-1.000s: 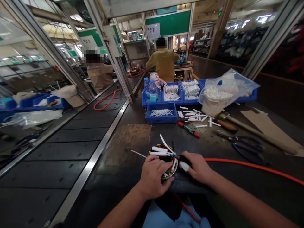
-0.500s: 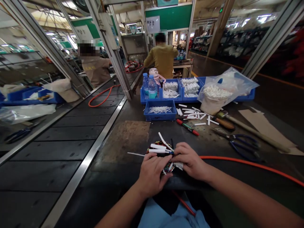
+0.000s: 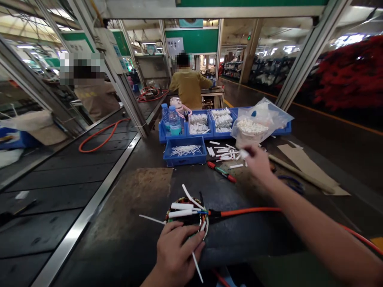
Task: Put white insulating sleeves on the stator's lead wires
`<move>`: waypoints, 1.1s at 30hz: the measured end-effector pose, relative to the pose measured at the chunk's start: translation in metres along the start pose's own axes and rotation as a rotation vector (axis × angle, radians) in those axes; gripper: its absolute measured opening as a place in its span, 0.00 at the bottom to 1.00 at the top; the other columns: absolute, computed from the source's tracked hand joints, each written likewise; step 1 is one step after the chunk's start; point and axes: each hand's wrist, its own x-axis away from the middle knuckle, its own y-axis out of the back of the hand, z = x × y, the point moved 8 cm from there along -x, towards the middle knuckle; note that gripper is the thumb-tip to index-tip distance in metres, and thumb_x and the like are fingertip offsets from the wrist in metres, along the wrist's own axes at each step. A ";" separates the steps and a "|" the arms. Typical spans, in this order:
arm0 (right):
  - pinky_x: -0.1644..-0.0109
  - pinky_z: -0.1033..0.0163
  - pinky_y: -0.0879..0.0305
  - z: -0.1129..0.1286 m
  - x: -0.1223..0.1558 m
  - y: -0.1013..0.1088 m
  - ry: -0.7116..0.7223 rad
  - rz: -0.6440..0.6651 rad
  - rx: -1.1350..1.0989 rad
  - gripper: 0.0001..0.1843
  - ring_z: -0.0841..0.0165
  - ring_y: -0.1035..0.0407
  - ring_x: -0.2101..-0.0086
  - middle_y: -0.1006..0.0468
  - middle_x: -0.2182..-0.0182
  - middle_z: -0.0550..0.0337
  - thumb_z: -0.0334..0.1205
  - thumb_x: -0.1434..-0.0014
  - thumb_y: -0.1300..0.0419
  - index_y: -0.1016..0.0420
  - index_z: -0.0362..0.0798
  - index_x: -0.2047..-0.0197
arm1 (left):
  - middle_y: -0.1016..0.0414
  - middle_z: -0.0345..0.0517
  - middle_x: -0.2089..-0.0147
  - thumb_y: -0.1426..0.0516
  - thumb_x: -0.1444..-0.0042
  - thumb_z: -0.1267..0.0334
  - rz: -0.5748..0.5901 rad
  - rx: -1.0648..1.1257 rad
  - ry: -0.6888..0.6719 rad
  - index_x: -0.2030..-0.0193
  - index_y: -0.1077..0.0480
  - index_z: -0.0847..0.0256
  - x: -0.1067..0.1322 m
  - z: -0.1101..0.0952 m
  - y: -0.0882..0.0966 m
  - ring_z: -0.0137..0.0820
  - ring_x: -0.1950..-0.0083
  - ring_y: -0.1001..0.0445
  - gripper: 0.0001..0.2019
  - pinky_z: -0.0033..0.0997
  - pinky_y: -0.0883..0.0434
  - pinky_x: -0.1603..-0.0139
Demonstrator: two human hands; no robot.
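My left hand rests curled on the near side of a round wound coil with coloured wires and white sleeves sticking out. An orange cable runs from the coil to the right. My right hand is stretched out over the loose white tube pieces scattered on the bench. It is blurred, and a white tip shows at its fingers, too smeared to name.
Blue bins with white sleeves and ties stand behind, beside water bottles and a plastic bag of white tubes. A red marker and blue-handled scissors lie nearby. A conveyor belt runs on the left, with two people working further along.
My right hand left the coil and reached forward to the loose white tubes. The view tipped down and shifted, and my left hand stayed on the coil.
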 end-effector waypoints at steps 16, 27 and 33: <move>0.61 0.60 0.31 -0.022 -0.020 0.054 0.061 -0.280 -0.106 0.12 0.66 0.27 0.65 0.24 0.64 0.53 0.38 0.44 0.45 0.37 0.47 0.55 | 0.22 0.39 0.60 0.44 0.46 0.66 0.009 -0.077 -0.011 0.56 0.29 0.55 0.008 -0.003 -0.008 0.27 0.65 0.28 0.10 0.36 0.39 0.52; 0.55 0.59 0.29 0.124 0.212 0.041 0.402 0.256 -0.628 0.17 0.64 0.28 0.55 0.23 0.55 0.55 0.41 0.39 0.48 0.41 0.57 0.46 | 0.32 0.53 0.47 0.46 0.45 0.63 0.102 -0.168 0.191 0.41 0.44 0.63 0.014 0.013 0.031 0.39 0.46 0.34 0.25 0.49 0.41 0.41; 0.53 0.59 0.30 0.102 0.240 0.038 0.392 0.229 -0.652 0.17 0.64 0.31 0.52 0.26 0.52 0.53 0.45 0.37 0.52 0.41 0.56 0.45 | 0.32 0.53 0.50 0.43 0.50 0.69 -0.124 -0.110 0.152 0.43 0.41 0.62 0.024 0.000 0.053 0.41 0.48 0.33 0.26 0.46 0.34 0.48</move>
